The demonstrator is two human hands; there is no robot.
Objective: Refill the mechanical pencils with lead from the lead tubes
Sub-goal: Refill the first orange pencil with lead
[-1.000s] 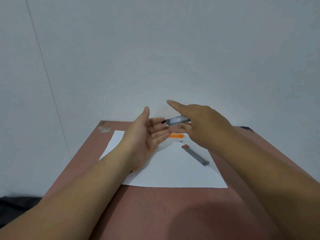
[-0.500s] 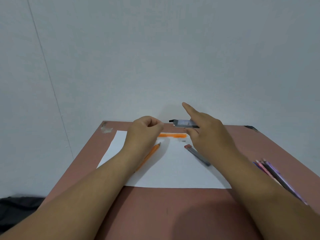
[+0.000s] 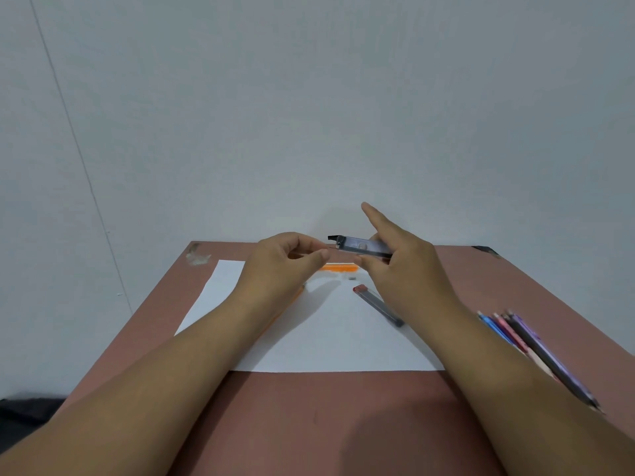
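Note:
My right hand [image 3: 400,266] holds a clear lead tube [image 3: 362,246] with a black cap, level above the table, index finger stretched out. My left hand [image 3: 285,262] is pinched at the tube's open end, thumb and forefinger closed on a thin lead [image 3: 330,249] that sticks out of it. A second lead tube [image 3: 378,305] with a red cap lies on the white paper [image 3: 330,338]. An orange pencil part [image 3: 338,267] lies at the paper's far edge. An orange pencil barrel [image 3: 282,312] lies mostly hidden under my left forearm.
Several coloured mechanical pencils [image 3: 529,341] lie in a bunch on the brown table [image 3: 309,424] at the right, partly under my right forearm. A tiny dark piece [image 3: 351,278] lies on the paper. A plain wall rises right behind the table.
My left hand went from an open palm to a closed pinch at the tube's mouth. My right hand shifted right and tilted the tube level. The view dropped, revealing the pencils at right.

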